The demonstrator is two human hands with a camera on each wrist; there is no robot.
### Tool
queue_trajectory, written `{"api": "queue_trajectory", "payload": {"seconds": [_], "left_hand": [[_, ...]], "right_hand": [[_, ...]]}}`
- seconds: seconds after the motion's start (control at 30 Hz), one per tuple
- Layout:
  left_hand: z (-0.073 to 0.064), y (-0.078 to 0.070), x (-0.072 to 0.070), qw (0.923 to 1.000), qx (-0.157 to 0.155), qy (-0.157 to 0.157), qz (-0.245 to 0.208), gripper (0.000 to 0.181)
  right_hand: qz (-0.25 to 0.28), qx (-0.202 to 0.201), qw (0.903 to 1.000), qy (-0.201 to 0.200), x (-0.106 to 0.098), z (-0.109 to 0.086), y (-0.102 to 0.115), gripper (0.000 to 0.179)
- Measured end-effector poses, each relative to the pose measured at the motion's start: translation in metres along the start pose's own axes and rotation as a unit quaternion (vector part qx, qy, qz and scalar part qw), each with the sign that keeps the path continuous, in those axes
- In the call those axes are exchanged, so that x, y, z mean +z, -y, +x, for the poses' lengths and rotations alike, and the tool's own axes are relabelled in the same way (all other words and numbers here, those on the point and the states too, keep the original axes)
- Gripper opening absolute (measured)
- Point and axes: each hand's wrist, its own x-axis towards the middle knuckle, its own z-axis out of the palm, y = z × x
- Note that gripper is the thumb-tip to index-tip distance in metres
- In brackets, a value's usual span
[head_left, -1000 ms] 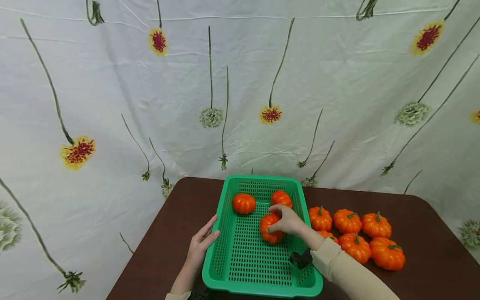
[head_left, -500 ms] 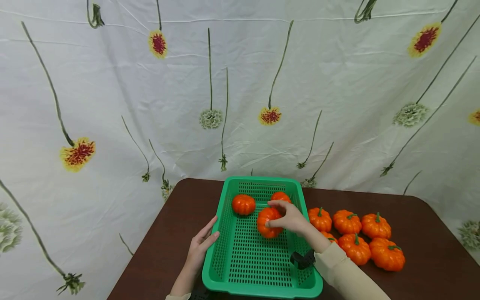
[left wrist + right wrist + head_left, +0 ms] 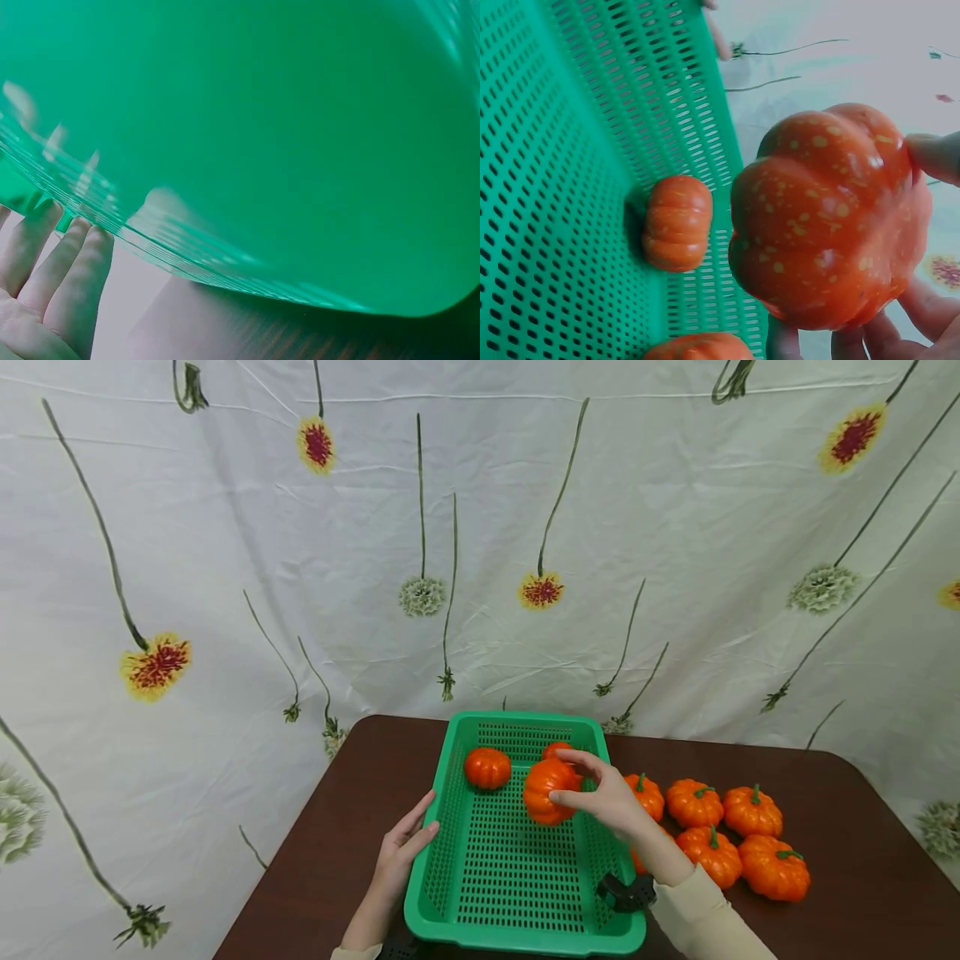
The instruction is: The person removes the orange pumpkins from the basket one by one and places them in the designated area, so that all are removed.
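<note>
My right hand (image 3: 611,797) grips a small orange pumpkin (image 3: 546,793) between thumb and fingers, raised inside the green basket (image 3: 525,937). In the right wrist view this pumpkin (image 3: 825,225) shows its yellow-speckled, ribbed skin, with the thumb on one side and the fingers around the other. Two more pumpkins are in the basket: one (image 3: 487,768) at the back left, and another (image 3: 557,749) at the back right, partly hidden by the hand. At the basket's left side, my left hand (image 3: 397,852) touches the wall with extended fingers (image 3: 79,281).
To the right of the basket, several orange pumpkins (image 3: 753,811) with green stems stand in rows on the dark brown table (image 3: 847,827). Behind the table hangs a white cloth (image 3: 480,543) printed with flowers.
My right hand has lifted the pumpkin up from the basket floor and now moves slightly right with it. The left hand and the basket stay where they were.
</note>
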Motion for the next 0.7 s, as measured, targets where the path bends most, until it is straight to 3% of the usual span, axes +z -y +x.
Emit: {"api": "queue_trajectory", "payload": {"seconds": [0.53, 0.7], "left_hand": [[0.0, -0.001, 0.0, 1.0, -0.002, -0.004, 0.005, 0.049], [0.0, -0.001, 0.001, 1.0, -0.006, -0.004, 0.004, 0.049]], "right_hand": [[0.039, -0.08, 0.9936, -0.07, -0.028, -0.04, -0.001, 0.056], [0.028, -0.101, 0.9902, -0.092, -0.034, -0.055, -0.003, 0.053]]}}
